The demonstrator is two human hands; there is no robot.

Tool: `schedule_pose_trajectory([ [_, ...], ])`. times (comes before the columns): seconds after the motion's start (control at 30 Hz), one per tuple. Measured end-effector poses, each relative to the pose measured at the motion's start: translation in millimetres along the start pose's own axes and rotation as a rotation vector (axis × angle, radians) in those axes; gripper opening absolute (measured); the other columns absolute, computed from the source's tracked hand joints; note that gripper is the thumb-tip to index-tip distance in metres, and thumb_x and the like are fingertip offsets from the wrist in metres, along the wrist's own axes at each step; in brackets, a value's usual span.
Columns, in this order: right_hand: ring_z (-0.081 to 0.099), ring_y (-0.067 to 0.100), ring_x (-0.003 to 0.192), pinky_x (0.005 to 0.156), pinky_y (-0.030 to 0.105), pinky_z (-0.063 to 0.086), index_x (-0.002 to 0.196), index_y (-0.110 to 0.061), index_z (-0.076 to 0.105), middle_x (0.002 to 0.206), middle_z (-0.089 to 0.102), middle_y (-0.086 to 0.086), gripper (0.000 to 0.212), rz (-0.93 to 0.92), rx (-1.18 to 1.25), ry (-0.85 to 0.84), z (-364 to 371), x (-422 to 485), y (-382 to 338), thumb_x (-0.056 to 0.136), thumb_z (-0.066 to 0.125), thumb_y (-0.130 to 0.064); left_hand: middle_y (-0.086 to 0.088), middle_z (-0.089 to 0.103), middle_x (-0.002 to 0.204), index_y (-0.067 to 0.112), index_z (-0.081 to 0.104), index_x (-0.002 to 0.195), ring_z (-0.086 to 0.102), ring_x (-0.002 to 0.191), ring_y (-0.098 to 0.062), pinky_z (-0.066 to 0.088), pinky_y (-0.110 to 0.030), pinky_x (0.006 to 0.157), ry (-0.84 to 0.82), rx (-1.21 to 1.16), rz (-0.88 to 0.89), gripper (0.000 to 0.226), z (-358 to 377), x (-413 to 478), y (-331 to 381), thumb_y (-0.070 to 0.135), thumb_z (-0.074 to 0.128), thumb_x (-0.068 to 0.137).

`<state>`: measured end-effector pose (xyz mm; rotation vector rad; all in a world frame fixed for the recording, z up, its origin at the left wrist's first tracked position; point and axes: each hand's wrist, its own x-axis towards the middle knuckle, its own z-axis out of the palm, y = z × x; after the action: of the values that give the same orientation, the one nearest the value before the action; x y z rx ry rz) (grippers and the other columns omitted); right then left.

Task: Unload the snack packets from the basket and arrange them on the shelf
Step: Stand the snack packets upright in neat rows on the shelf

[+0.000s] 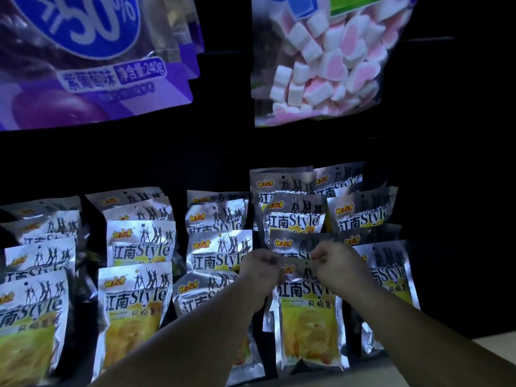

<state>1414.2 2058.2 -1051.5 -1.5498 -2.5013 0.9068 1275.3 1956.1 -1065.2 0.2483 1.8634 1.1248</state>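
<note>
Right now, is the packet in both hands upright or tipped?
Upright: the silver chip packet hangs top-edge up, print level, pinched at its top corners by the left hand and right hand.

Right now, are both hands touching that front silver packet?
Touching. The head view shows the left hand and right hand pinching the silver packet's top edge.

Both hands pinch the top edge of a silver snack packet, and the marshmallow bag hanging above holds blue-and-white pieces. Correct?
Not quite. In the head view the marshmallow bag holds pink-and-white pieces, not blue-and-white. The left hand and right hand do pinch the silver snack packet by its top edge.
</note>
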Motion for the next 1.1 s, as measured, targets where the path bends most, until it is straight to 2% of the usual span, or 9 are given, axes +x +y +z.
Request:
schedule_pose_trajectory([
  [0.2,0.065,0.025,0.08,0.07,0.043,0.06,0.095,-0.029,0.07,0.096,0.07,0.0,0.009,-0.035,0.046,0.147,-6.2,9.2,-13.9,0.096,0.064,-0.022,-0.01,0.078,0.083,0.01,0.074,0.089,0.067,0.06,-0.016,0.054,-0.025,0.049,0.134,-0.104,0.095,0.013,-0.3,3.7,4.5,-0.003,0.074,0.087],
  [0.33,0.06,0.028,0.107,0.078,0.043,0.057,0.114,-0.022,0.067,0.124,0.061,0.003,0.021,-0.126,0.056,0.226,-7.1,10.3,-21.1,0.094,0.066,-0.018,-0.001,0.076,0.085,0.017,0.069,0.089,0.074,0.083,-0.019,0.061,-0.029,0.068,0.19,-0.066,0.153,0.017,-4.1,11.7,8.3,0.003,0.077,0.084],
  [0.43,0.043,0.025,0.12,0.067,0.035,0.048,0.107,-0.024,0.058,0.127,0.043,0.002,0.019,-0.229,-0.136,0.332,-3.4,-8.1,-19.7,0.091,0.068,-0.022,0.002,0.074,0.087,0.024,0.064,0.09,0.073,0.083,-0.019,0.062,-0.035,0.07,0.203,-0.019,0.188,0.02,-5.0,15.0,9.5,0.007,0.074,0.087],
  [0.5,0.043,0.023,0.121,0.068,0.034,0.049,0.11,-0.03,0.056,0.126,0.039,0.0,0.024,-0.247,-0.212,0.252,7.9,-25.0,-13.2,0.09,0.068,-0.027,-0.002,0.073,0.09,0.023,0.061,0.094,0.071,0.077,-0.022,0.06,-0.036,0.065,0.16,-0.021,0.187,0.02,-3.5,14.9,10.2,0.007,0.071,0.09],
  [0.57,0.029,0.024,0.137,0.087,0.043,0.055,0.132,-0.04,0.052,0.143,0.029,-0.001,0.048,-0.166,-0.195,0.063,22.5,-42.2,-2.8,0.087,0.066,-0.03,-0.007,0.07,0.095,0.02,0.058,0.098,0.063,0.073,-0.025,0.056,-0.034,0.061,0.118,-0.076,0.178,0.018,0.8,12.4,10.6,0.004,0.066,0.095],
  [0.7,-0.004,0.028,0.151,0.117,0.055,0.031,0.154,-0.047,0.029,0.164,-0.01,-0.006,0.072,-0.035,-0.118,-0.144,37.8,-62.1,8.1,0.09,0.061,-0.034,-0.004,0.061,0.106,0.019,0.056,0.11,0.061,0.078,-0.026,0.063,-0.037,0.065,0.042,-0.156,0.108,0.023,7.6,5.7,5.6,0.001,0.062,0.096],
  [0.8,-0.005,0.036,0.153,0.119,0.055,0.022,0.156,-0.049,0.021,0.167,-0.016,0.001,0.075,0.024,-0.091,-0.223,35.7,-65.0,8.9,0.092,0.058,-0.038,-0.003,0.065,0.115,0.022,0.05,0.134,0.071,0.088,-0.022,0.065,-0.047,0.074,0.038,0.05,0.107,0.048,8.5,-2.3,-9.1,0.003,0.066,0.093],
  [1.0,-0.005,0.037,0.152,0.117,0.055,0.027,0.155,-0.051,0.022,0.168,-0.012,0.0,0.077,0.05,-0.071,-0.24,33.9,-67.8,7.2,0.09,0.061,-0.038,0.001,0.066,0.12,0.032,0.053,0.131,0.07,0.089,-0.021,0.061,-0.032,0.065,0.11,0.401,0.129,0.053,9.6,-39.8,-34.0,0.002,0.059,0.088],
  [1.1,-0.008,0.04,0.152,0.116,0.053,0.03,0.154,-0.053,0.02,0.166,-0.019,-0.001,0.077,0.08,-0.084,-0.247,39.5,-76.6,6.9,0.09,0.061,-0.043,0.001,0.065,0.101,0.027,0.061,0.114,0.069,0.087,-0.023,0.064,-0.037,0.072,0.062,0.457,0.031,0.037,15.5,-51.2,-47.8,0.004,0.059,0.085],
])
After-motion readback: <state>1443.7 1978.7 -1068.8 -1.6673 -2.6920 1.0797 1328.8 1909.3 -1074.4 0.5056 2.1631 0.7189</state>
